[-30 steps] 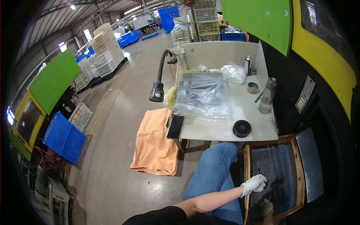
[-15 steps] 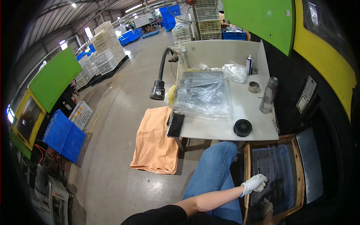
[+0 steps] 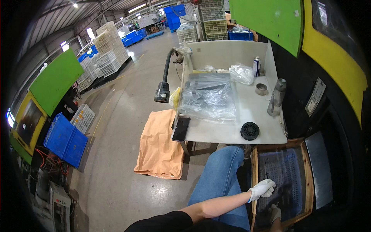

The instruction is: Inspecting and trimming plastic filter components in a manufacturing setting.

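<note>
My left hand (image 3: pixel 263 189), in a white knit glove, reaches across my lap to the wood-framed opening (image 3: pixel 254 170) at the lower right. Its fingers are curled together; whatever they hold, if anything, is too small or hidden to name. Nearer to me, my right hand (image 3: pixel 275 213), also gloved, lies in shadow within the same frame. Its fingers look pinched, with a thin dark tip showing by them that I cannot identify. Beneath both hands, a bluish slatted crate (image 3: pixel 288 166) shows dimly inside the frame.
Ahead stands a white workbench (image 3: pixel 232 131) with a plastic-covered dark stack (image 3: pixel 210 96), a round black part (image 3: pixel 250 131), a tape roll (image 3: pixel 261 89), a bottle (image 3: pixel 277 98) and a phone (image 3: pixel 181 129). A black gooseneck lamp (image 3: pixel 162 92) overhangs its left side, above an orange sack (image 3: pixel 160 147).
</note>
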Motion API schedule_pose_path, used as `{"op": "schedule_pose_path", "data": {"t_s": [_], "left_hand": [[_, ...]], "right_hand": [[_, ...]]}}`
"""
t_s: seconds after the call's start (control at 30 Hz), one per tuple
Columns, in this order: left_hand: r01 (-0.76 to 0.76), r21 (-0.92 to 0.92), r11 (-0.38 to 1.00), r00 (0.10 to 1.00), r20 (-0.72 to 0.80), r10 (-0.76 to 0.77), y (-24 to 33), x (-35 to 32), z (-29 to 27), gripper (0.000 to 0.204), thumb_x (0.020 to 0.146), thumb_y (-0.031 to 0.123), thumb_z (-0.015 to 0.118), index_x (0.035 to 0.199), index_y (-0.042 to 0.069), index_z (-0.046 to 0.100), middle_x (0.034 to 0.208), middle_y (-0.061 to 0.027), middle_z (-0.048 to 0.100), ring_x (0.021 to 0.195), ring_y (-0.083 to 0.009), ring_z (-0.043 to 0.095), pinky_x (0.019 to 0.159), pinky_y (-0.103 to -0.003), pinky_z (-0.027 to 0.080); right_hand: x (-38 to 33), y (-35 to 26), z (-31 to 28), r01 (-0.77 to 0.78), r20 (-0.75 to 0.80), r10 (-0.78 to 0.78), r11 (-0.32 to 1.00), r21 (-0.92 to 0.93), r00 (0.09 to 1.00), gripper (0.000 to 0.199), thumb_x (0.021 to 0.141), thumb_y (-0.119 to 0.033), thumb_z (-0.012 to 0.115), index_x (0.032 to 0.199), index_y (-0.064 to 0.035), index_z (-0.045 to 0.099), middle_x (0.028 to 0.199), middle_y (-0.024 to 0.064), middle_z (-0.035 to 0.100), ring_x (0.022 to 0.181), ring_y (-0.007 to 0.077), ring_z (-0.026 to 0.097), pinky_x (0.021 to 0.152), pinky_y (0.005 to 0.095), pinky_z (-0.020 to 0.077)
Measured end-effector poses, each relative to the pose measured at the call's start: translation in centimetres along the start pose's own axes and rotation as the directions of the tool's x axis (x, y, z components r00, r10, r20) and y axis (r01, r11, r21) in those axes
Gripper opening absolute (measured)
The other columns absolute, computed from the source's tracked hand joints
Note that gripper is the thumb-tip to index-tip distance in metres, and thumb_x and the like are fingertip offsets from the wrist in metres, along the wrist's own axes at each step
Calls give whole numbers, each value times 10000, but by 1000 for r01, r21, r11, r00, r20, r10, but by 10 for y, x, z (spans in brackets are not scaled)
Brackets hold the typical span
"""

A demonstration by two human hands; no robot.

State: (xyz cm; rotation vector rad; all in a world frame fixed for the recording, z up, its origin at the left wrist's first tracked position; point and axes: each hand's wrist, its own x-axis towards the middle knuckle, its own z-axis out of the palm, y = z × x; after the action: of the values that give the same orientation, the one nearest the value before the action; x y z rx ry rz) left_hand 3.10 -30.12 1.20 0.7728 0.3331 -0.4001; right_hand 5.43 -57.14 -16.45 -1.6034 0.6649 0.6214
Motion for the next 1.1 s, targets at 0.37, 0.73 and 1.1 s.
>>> {"op": "schedule_pose_path", "data": {"t_s": [0.37,0.73,1.1], "left_hand": [[-13,46,999,999,-41,15,-2,1,0,198,979,234,475,1039,46,498,764,-6,487,562,-61,467,473,-192,408],[-2,29,1000,999,-38,3,0,1,1,182,978,226,473,1024,51,493,749,-5,479,553,-63,450,465,-194,401],[0,38,999,999,-36,1,-1,1,1,195,979,228,471,1040,44,494,766,-7,481,571,-64,466,482,-189,417]], "right_hand": [[0,0,2,-6,-11,6,1000,22,1000,206,895,-239,608,760,-98,542,560,22,473,462,173,445,445,322,355],[-14,-10,3,-13,32,14,1000,-28,999,185,894,-224,598,858,-43,575,585,34,516,449,151,446,434,310,358],[-21,-13,9,-28,37,27,999,28,999,178,903,-202,585,773,-96,524,572,20,466,465,172,440,447,312,345]]}}
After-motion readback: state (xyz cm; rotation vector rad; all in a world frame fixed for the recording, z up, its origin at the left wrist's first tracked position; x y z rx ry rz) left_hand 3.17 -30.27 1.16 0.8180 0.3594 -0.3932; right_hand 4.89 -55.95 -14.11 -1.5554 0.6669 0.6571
